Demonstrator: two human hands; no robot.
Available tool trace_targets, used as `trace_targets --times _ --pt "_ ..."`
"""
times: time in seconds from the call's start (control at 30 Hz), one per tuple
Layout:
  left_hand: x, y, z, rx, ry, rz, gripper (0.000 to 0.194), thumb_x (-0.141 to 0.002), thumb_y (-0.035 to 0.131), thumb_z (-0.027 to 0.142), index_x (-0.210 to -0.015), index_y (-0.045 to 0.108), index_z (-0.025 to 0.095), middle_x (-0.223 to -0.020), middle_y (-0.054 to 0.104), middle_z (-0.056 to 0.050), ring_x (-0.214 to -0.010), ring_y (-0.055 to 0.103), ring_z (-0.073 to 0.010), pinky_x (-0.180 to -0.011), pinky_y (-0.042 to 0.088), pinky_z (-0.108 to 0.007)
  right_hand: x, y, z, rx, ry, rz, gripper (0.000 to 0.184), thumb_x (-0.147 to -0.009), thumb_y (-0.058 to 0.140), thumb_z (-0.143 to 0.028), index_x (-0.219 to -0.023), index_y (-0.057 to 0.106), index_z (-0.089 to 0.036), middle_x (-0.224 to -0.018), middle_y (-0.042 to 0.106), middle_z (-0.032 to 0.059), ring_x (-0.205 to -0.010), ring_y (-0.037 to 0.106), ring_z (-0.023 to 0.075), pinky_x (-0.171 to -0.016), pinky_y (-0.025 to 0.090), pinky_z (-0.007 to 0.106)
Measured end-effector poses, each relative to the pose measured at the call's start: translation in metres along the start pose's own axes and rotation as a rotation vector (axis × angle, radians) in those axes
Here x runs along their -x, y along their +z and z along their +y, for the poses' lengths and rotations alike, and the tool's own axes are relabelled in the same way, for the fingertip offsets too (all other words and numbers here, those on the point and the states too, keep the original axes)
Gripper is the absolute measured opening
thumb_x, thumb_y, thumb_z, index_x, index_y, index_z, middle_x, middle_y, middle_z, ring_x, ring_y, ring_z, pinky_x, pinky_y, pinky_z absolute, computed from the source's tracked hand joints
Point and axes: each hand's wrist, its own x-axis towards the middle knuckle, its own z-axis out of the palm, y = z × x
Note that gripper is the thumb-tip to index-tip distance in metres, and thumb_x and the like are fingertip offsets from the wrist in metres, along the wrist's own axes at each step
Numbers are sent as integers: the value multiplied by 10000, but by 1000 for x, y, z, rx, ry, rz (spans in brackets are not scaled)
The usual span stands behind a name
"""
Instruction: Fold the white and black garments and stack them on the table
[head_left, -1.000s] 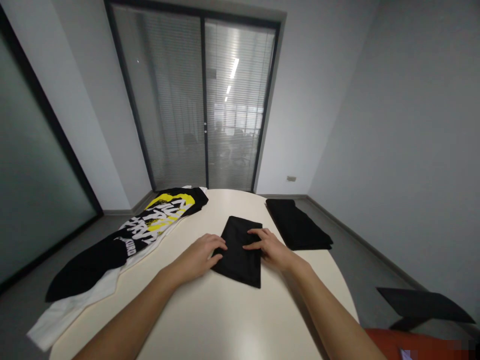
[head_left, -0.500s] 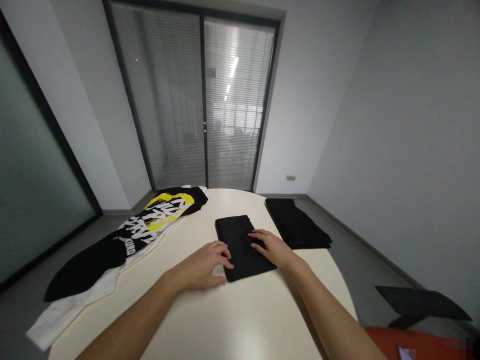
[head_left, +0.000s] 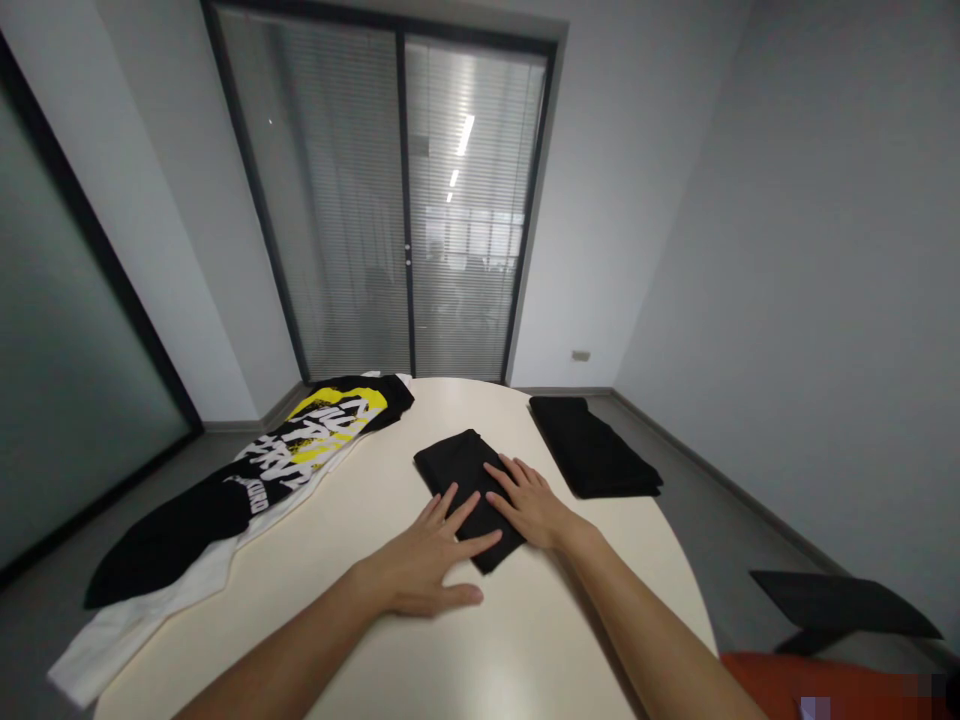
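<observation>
A folded piece of black cloth (head_left: 459, 462) lies flat on the pale table (head_left: 420, 670) in front of me, turned at an angle. My left hand (head_left: 437, 555) is spread over its near left edge, with fingertips on the fabric and the thumb on the tabletop. On its right side rests my right hand (head_left: 529, 500), palm down with the fingers apart. Neither hand grips the cloth. What kind of garment it is cannot be made out.
Along the table's left edge lie black garments with a white and yellow print (head_left: 322, 435), over white cloth (head_left: 135, 635). Another folded black cloth (head_left: 596, 450) lies at the right edge. A red chair (head_left: 757, 685) with a black armrest (head_left: 840, 603) stands at lower right.
The folded black cloth has turned anticlockwise, its far end swinging left. My left hand has spread its fingers and shifted right and nearer; my right hand has moved slightly left with its fingers wider.
</observation>
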Motion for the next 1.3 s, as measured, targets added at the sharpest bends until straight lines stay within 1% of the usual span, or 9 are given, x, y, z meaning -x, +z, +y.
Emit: trace_targets --times 0.1,0.2,0.33,0.53,0.63,0.77,1.03,1.17,1.3 --pt "-1 -1 3 -18 10 -8 762 -833 606 663 -1508 347 422 -1662 40 -66 -1477 -21 -482 -1132 132 -717 -2 0 4 -17 -28 11 616 -1006 259 -589 -1555 277 -310 -1648 171 63 -1510 129 303 -1198 180 520" --pt "-2 -2 -1 -58 47 48 641 -896 558 607 -1488 375 444 -1657 133 -46 -1497 98 -422 -1164 140 -664 -3 -5 6 -53 -65 24 600 -1009 297 -557 -1542 315 -283 -1633 215 84 -1492 209 277 -1198 203 487" --pt "-6 5 -22 -109 -147 240 561 -996 425 485 -1534 288 407 -1657 148 -57 -1512 130 -338 -1192 158 -586 -3 -9 7 -118 -90 48 635 -967 437 -542 -1532 335 -271 -1613 263 103 -1439 330 273 -1177 262 457" --pt "-13 17 -39 -99 -323 272 595 -947 501 505 -1505 386 334 -1642 206 -109 -1509 152 -335 -1191 162 -567 -7 -10 2 -125 191 199 756 -913 510 -570 -1480 395 -84 -1445 497 200 -1322 476 307 -1102 363 423" --pt "-17 20 -32 -80 -361 349 576 -921 521 540 -1433 482 280 -1605 305 -122 -1495 204 -343 -1197 143 -570 -7 -13 -1 -156 301 201 654 -920 487 -592 -1356 542 -108 -1309 620 178 -1184 593 292 -1005 436 384" --pt "-20 26 -27 -59 -362 349 799 -827 588 663 -1505 377 296 -1652 167 -104 -1504 64 -416 -1176 163 -617 -7 -15 -6 -205 390 148 583 -896 457 -684 -1071 681 -175 -1056 723 138 -1014 667 277 -844 478 353" --pt "-18 29 -31 -54 -347 295 900 -822 546 721 -1567 217 339 -1668 74 -88 -1501 6 -425 -1170 170 -622 -8 -9 -15 -157 352 192 319 -929 515 -491 -987 579 -184 -997 702 117 -898 662 235 -743 437 306" --pt "-16 29 -33 -88 -400 354 864 -895 418 701 -1585 170 242 -1659 105 -121 -1516 36 -364 -1190 147 -583 -8 -8 -17 -177 345 181 275 -953 486 -440 -1028 535 -180 -977 704 122 -890 664 239 -738 428 306" --pt "-17 29 -33 -102 -453 330 944 -841 453 750 -1571 236 193 -1644 153 -156 -1516 62 -358 -1193 149 -572 -8 -9 -20 -186 368 164 288 -966 453 -442 -1067 520 -181 -970 711 124 -878 672 246 -720 430 309"
